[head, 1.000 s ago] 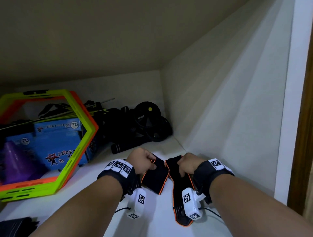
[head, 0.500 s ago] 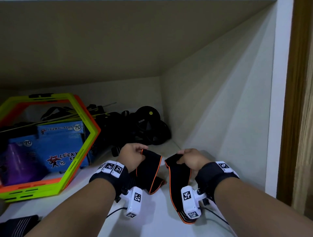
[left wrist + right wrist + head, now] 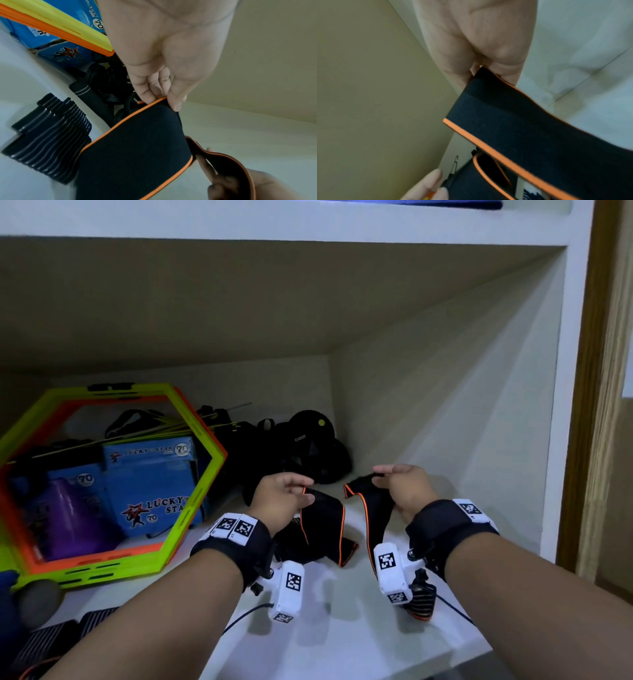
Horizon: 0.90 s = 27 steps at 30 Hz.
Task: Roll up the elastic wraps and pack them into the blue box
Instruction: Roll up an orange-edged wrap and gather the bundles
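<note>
Two black elastic wraps with orange edging hang over the white shelf [image 3: 342, 638]. My left hand [image 3: 305, 491] pinches the top edge of the left wrap [image 3: 322, 522] between thumb and fingers; the left wrist view shows that pinch [image 3: 163, 102] on the wrap [image 3: 137, 148]. My right hand [image 3: 378, 478] pinches the top of the right wrap [image 3: 375, 508], whose striped tail hangs behind the wrist camera. In the right wrist view the right hand [image 3: 488, 73] holds the wrap [image 3: 513, 121] by a corner. The blue box [image 3: 150, 484] stands at the left, behind hexagon rings.
Green and orange hexagon rings [image 3: 202, 446] lean in front of the blue box, with a purple cone [image 3: 68, 518] inside. Black gear [image 3: 308, 446] fills the back corner. Another striped wrap [image 3: 51, 642] lies at the lower left. The cabinet's side wall [image 3: 445, 440] is close on the right.
Both hands have risen from the shelf and drawn apart, lifting the two wraps so they now hang. My view has tilted up.
</note>
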### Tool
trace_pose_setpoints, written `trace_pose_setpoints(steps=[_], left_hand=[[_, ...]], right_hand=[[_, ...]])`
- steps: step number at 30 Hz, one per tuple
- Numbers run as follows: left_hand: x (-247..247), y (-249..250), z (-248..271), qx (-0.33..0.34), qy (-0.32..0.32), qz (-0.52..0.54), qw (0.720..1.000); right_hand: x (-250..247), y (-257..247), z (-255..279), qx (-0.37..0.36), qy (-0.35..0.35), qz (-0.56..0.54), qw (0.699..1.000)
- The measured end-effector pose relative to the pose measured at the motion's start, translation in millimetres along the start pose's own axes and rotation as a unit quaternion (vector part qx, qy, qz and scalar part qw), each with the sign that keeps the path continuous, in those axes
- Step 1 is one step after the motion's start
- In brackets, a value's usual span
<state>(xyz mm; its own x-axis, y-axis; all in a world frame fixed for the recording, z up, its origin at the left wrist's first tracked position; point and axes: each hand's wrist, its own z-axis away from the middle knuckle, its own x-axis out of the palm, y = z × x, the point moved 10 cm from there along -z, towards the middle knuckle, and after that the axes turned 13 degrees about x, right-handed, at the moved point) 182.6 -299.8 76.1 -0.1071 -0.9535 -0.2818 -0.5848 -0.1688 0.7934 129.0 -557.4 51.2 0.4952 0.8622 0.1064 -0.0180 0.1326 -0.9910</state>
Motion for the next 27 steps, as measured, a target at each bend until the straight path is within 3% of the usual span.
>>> trace_pose_setpoints(steps=[6,11,16,18,20,23,27], left_hand=[[-4.1,10.1,21.3,-0.017,-0.036,0.071,0.997],[-32.1,15.0,35.4,-0.023,0.038,0.135,0.990],[-50.0,23.3,60.9,-0.071,0.104,0.346,0.930],[-57.1,27.7,70.9,-0.073,0.106,0.380,0.916],[-66.1,31.0,79.2,-0.065,0.114,0.375,0.918],[-86.0,35.3,86.6,-0.025,0.139,0.301,0.943],[-107.7,51.1,97.6,0.036,0.155,0.209,0.965]], right_hand=[[25.1,-21.5,58.1,-0.026,-0.041,-0.113,0.992],[52.3,-15.3,104.6,-0.041,-0.086,-0.182,0.979],[84.4,3.5,140.3,-0.115,-0.047,-0.095,0.988],[94.1,10.5,149.7,-0.142,-0.015,-0.028,0.989],[104.0,16.2,157.5,-0.154,0.000,0.015,0.988],[117.3,16.2,172.7,-0.191,0.026,0.065,0.979],[127.6,5.2,192.8,-0.246,0.038,0.068,0.966]])
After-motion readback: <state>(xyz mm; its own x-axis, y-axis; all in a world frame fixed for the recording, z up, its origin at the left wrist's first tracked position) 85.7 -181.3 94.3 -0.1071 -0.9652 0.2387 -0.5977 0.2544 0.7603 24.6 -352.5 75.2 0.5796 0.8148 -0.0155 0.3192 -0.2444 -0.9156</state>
